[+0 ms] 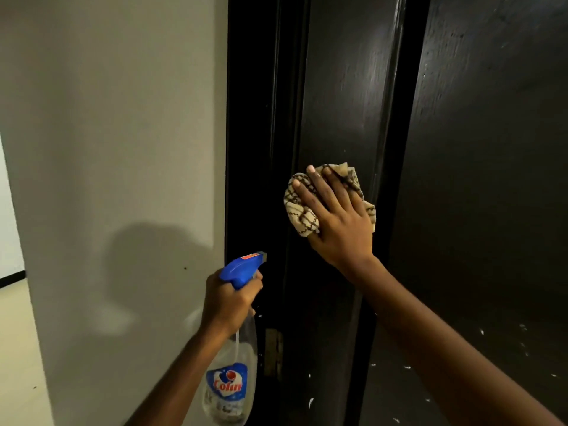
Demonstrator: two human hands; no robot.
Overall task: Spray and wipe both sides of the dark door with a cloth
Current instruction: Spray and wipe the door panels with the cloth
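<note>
Now the right hand (335, 222) lies flat, fingers spread, pressing the cloth (302, 210) on the dark door (344, 87). Lower down, the left hand (229, 302) is wrapped tight around the bottle (233, 385).

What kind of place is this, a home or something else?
Probably indoors in a home: a plain painted wall, a dark door with a hinge, and a household spray bottle.

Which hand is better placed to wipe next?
Right. The right hand presses the cloth flat on the dark door; the left hand is occupied gripping the spray bottle.
</note>
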